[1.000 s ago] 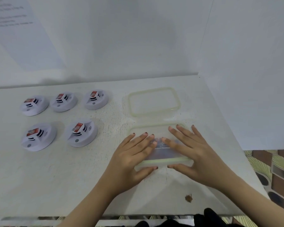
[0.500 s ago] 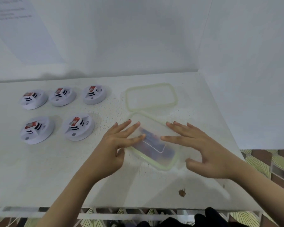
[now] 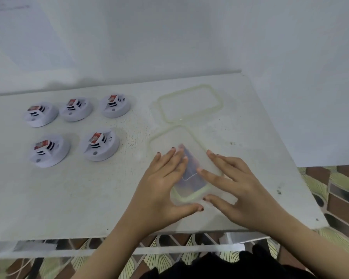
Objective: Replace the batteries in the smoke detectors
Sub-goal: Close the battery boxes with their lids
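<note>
Both hands lie spread and flat on a clear plastic box (image 3: 186, 168) with a pale green rim, turned cornerwise on the white table (image 3: 89, 198). The left hand (image 3: 161, 186) presses its fingers on the lid's left side, thumb hooked round the near corner; the right hand (image 3: 236, 188) covers the right side, its thumb at that same corner. Neither hand is closed round anything: palms open, fingers splayed, pressing rather than gripping. Dark shapes show through the lid between the two hands, probably the batteries, though they are too blurred to be sure.

I'd judge the box light and a bit slippery, stiff in its walls but with a bendy lid, so the rim corner by the thumbs looks like the place to pry. A second box (image 3: 190, 103) sits just beyond the fingertips. Five smoke detectors (image 3: 98, 146) stand in two rows well off to the left of the left hand, each with what looks like a red-topped battery (image 3: 96, 136) poking up, none touched.

Compared with half a second ago, the box has swung further round, its long side now running away from the person, and both thumbs have closed in on the near corner.
</note>
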A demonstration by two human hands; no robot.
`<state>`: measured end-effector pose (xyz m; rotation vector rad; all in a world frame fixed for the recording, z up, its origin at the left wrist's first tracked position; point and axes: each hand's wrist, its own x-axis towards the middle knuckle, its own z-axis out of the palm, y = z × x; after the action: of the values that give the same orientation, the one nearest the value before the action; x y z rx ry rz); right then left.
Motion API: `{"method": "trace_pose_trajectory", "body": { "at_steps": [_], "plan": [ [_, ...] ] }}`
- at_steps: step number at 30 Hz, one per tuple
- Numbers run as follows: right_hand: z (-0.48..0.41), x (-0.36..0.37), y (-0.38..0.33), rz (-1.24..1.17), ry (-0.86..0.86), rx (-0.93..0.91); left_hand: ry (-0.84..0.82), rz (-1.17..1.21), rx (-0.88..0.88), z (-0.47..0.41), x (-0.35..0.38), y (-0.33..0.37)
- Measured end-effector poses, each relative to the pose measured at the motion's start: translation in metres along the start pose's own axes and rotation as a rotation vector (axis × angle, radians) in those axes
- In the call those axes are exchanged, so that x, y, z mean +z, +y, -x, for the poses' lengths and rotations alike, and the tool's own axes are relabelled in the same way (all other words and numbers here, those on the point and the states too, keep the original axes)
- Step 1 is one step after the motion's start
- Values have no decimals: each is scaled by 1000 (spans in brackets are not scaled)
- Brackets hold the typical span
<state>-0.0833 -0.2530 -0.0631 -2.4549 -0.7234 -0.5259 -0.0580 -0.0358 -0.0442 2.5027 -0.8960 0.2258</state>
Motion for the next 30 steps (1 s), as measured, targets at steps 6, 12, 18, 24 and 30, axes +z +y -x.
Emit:
{"method": "trace_pose_trajectory", "body": {
  "at_steps": [6, 12, 18, 24, 30],
  "plan": [
    [11, 10, -22, 117, 50, 0, 74, -25, 93, 10, -3, -5],
    [15, 21, -36, 203, 138, 41, 48, -33, 144, 12, -9, -8],
    [10, 13, -38, 191, 128, 30, -85, 5, 134, 9, -22, -9],
    [-3, -10, -29, 24, -84, 94, -315, 113, 108, 2, -47, -32],
    [-8, -5, -15, 243, -98, 74, -264, 159, -24, 2, -63, -31]
  ]
}}
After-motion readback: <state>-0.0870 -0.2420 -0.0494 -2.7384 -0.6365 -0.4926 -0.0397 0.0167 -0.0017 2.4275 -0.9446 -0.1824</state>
